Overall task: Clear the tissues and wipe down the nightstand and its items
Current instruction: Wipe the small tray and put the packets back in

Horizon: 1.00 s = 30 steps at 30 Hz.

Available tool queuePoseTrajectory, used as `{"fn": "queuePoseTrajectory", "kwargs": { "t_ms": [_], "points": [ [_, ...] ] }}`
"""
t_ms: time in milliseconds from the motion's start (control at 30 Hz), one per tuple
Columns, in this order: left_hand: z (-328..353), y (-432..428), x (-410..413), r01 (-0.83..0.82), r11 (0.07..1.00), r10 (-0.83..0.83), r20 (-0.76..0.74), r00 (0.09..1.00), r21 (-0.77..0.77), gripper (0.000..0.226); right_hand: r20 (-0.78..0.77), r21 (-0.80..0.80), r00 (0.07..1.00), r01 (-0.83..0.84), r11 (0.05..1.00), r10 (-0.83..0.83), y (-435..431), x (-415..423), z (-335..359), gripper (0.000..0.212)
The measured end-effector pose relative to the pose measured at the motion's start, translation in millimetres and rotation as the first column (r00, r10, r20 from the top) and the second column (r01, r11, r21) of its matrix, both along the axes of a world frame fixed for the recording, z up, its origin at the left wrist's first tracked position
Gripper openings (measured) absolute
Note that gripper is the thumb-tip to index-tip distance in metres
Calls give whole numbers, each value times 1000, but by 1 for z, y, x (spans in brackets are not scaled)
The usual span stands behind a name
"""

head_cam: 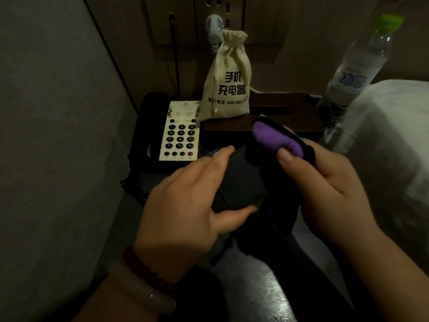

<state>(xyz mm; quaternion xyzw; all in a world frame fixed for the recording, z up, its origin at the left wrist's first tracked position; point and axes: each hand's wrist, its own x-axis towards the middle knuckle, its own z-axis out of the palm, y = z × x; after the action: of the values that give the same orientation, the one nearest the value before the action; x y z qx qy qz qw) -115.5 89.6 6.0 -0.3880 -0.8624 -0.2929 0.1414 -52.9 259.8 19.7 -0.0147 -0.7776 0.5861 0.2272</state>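
Observation:
My left hand (185, 201) holds a flat dark rectangular item (241, 182) above the nightstand, fingers on its far edge and thumb under its near edge. My right hand (325, 180) grips a purple and black cloth (276, 138), thumb pressed on the purple part, and holds it against the item's right end. Behind them stands a dark wooden tissue box (290, 112) with a slot on top; no tissue shows. A beige drawstring pouch (228, 77) with printed characters stands upright at the back.
A black desk phone with a white keypad (180, 133) fills the nightstand's left side, its coiled cord at the left edge. A clear water bottle (362, 61) stands at the right. White bedding (394, 147) lies to the right, a grey wall on the left, and wall sockets behind.

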Motion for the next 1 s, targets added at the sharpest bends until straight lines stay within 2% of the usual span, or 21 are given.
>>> {"fn": "queuePoseTrajectory", "kwargs": {
  "t_ms": [33, 100, 133, 167, 233, 333, 400, 433, 500, 600, 667, 767, 833, 867, 933, 1000],
  "points": [
    [-1, 0, 0, 8, 1000, -8, 1, 1000, -9, 75, 97, -101, 995, 27, 995, -17, 1, -2, -1, 17],
    [-3, 0, -1, 29, 999, -30, -18, 999, -18, 74, 267, -156, 963, 84, 984, -40, 8, -5, -2, 24],
    [-3, 0, -2, 40, 999, -40, -35, 999, -17, 74, 291, -194, 957, 68, 979, -9, 13, -5, -2, 25],
    [-2, -1, -4, 50, 999, -50, -49, 998, -18, 74, 287, -257, 957, 30, 966, 46, 14, -5, 1, 26],
    [-2, -1, -6, 64, 997, -68, -75, 995, -47, 75, 245, -303, 955, -86, 949, 164, 13, -3, 8, 44],
    [-1, 2, -9, 73, 991, -85, -105, 991, -112, 78, 197, -246, 967, -113, 963, 164, 15, -1, 9, 64],
    [0, 1, -11, 65, 994, -73, -84, 994, -86, 82, 160, -296, 975, -99, 950, 152, 23, 0, 8, 71],
    [1, -1, -13, 44, 998, -45, -37, 998, -35, 85, 130, -304, 983, -88, 949, 133, 26, 1, 6, 72],
    [4, -6, -16, -21, 993, 0, 166, 986, 120, 90, 79, -298, 992, -72, 952, 99, 31, 4, 3, 69],
    [0, -13, -19, -47, 940, -117, 451, 885, 337, 100, 44, -313, 994, -82, 946, 101, 34, 6, 0, 62],
    [-4, -14, -18, -34, 916, -189, 507, 841, 399, 102, 62, -308, 991, -95, 947, 120, 34, 4, -1, 60],
    [-3, -13, -15, -64, 903, -170, 491, 854, 424, 100, 151, -388, 983, -39, 921, 105, 34, 1, -2, 44],
    [1, -13, -12, -48, 923, -124, 412, 903, 382, 103, 278, -297, 959, 23, 955, 63, 34, -1, 0, 29],
    [5, -12, -10, -34, 934, -109, 374, 921, 356, 106, 319, -168, 948, 62, 984, -6, 33, -3, 2, 24],
    [10, -10, -7, -15, 952, -87, 317, 944, 305, 114, 277, 113, 951, 110, 987, -138, 21, -6, 7, 27],
    [10, -6, -4, -1, 969, -66, 265, 962, 247, 117, 152, 352, 979, 74, 933, -135, -2, -7, 7, 37]
  ]
}}
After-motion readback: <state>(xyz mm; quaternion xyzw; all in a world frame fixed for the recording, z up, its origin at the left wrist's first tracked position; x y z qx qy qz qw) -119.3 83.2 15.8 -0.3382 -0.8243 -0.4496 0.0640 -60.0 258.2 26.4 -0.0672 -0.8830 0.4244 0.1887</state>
